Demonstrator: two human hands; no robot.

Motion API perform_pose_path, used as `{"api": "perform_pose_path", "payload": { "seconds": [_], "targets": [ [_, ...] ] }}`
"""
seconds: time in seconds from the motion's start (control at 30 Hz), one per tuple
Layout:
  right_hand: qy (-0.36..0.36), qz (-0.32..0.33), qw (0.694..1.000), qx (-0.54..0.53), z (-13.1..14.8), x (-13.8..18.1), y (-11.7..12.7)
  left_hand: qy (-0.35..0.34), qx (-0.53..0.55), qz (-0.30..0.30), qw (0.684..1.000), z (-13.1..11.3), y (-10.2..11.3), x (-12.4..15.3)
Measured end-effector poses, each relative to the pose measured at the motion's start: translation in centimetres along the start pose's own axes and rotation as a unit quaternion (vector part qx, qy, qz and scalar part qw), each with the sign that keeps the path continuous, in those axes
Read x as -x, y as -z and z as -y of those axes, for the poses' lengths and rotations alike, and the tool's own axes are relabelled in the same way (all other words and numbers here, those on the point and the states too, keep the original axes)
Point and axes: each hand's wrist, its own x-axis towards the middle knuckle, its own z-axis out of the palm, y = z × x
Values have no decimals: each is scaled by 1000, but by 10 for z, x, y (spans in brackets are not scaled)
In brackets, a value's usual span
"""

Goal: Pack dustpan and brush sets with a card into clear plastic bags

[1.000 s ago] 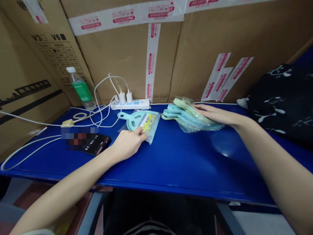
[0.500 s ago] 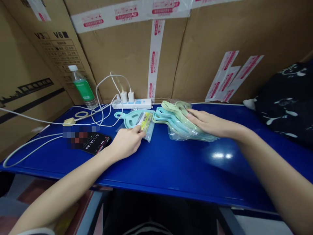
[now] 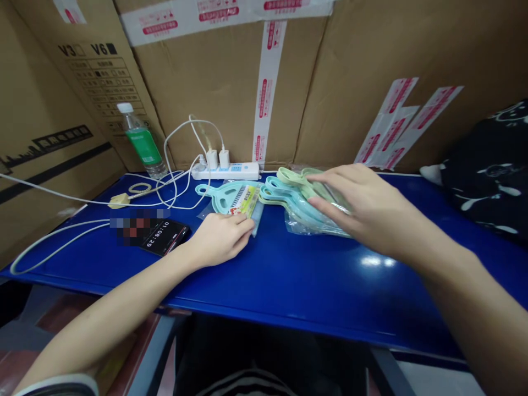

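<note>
A clear bag with a light-blue plastic piece [image 3: 223, 193], which has a looped handle and cut-outs, lies flat with a yellow printed label [image 3: 249, 201] on it. My left hand [image 3: 223, 237] is closed at the bag's near edge, its fingertips curled under and partly hidden. To the right is a pile of similar bagged pieces [image 3: 284, 201], light blue below and pale green on top, handles pointing left. Over the right part of this pile hovers my right hand [image 3: 367, 206], thumb and fingers apart. Whether its fingertips touch the green piece [image 3: 293, 177], I cannot tell.
A white power strip [image 3: 231, 171] with chargers and looping cables stands behind. At left are a green-labelled bottle [image 3: 144, 146] and a phone [image 3: 167, 237] showing a timer. Cardboard [image 3: 214, 82] walls the back of the blue table [image 3: 289, 291]. A dark patterned fabric item [image 3: 490, 176] sits right.
My right hand has lifted off the pile towards me, its thumb and fingers spreading. My left hand has shifted slightly right along the bag's near edge. The view has tilted a little.
</note>
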Motion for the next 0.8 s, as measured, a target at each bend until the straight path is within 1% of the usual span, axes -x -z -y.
{"api": "perform_pose_path", "payload": {
  "seconds": [0.07,0.13,0.2,0.3,0.37,0.47,0.67,0.73,0.8],
  "targets": [
    [94,-26,995,14,7,2,-1,-37,18,24,999,0,0,0],
    [167,-38,985,26,12,5,-7,-72,31,44,996,0,0,-1],
    [221,-47,974,25,16,8,-15,-100,36,54,993,0,0,-1],
    [271,-52,961,18,25,13,-27,-131,41,56,989,0,-1,0],
    [291,-45,956,22,31,15,-33,-141,41,56,988,0,-1,0],
    [303,-17,953,28,37,18,-43,-144,37,57,987,0,-2,1],
    [316,75,945,45,42,24,-58,-146,28,51,988,0,-2,2],
    [307,86,947,43,43,24,-58,-144,28,52,988,0,-2,1],
    [296,76,952,30,43,24,-57,-142,27,55,988,0,-2,1]
  ]
}}
